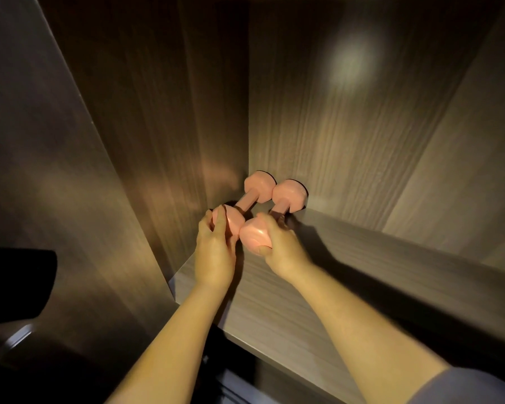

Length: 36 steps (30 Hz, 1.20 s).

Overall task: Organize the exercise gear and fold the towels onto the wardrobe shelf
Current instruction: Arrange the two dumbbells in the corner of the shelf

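Dumbbells of pink colour, two of them, lie side by side on the wardrobe shelf (pixel 362 275), pushed into its far left corner. The left dumbbell (pixel 259 186) and the right dumbbell (pixel 289 195) are almost parallel, and their handles point from the person toward the back. The two far heads touch each other or nearly so, and they sit close against the back panel (pixel 347 126). The far head of the left one is also just beside the side panel (pixel 172 112). The two near heads meet in front, between the hands.

The left hand (pixel 215 252) is laid on the near head of the left dumbbell. Its fingers lie almost straight along the left side and the front of this head, so it presses on the head more than it clasps it. The right hand (pixel 285 246) grasps the near head of the right dumbbell: the fingers are curled over the top of it and the thumb is bent under its front edge. Both forearms are bare and reach in from the lower edge of the view. A grey-blue sleeve (pixel 464 386) shows at the right arm, in the bottom right corner.

The wardrobe is of dark wood grain. A pale spot of light (pixel 350 62) falls high on the back panel. At the far left, outside the wardrobe, there is a black shape (pixel 15 284) which cannot be identified.
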Tool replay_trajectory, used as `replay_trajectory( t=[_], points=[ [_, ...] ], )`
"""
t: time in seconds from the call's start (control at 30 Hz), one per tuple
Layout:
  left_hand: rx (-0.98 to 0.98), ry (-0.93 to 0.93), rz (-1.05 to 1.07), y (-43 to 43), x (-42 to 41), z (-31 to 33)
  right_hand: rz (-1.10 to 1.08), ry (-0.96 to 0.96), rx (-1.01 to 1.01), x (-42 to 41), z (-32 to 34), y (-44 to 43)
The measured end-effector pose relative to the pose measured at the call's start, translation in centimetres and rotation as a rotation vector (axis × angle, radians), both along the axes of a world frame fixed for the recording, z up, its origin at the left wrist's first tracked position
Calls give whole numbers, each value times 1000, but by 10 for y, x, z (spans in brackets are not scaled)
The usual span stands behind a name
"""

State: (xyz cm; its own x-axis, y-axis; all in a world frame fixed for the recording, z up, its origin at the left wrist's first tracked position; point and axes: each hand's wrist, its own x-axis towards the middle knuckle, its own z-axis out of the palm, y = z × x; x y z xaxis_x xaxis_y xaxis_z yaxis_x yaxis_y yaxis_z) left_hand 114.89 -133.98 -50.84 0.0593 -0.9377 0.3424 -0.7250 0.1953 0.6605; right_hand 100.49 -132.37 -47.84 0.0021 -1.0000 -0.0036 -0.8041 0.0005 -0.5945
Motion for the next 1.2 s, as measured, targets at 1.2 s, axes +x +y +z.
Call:
replay_trajectory(
  t=[1.2],
  points=[
    [99,208,99,24,-30,0,-327,-1067,339,-34,9,-29]
  ],
)
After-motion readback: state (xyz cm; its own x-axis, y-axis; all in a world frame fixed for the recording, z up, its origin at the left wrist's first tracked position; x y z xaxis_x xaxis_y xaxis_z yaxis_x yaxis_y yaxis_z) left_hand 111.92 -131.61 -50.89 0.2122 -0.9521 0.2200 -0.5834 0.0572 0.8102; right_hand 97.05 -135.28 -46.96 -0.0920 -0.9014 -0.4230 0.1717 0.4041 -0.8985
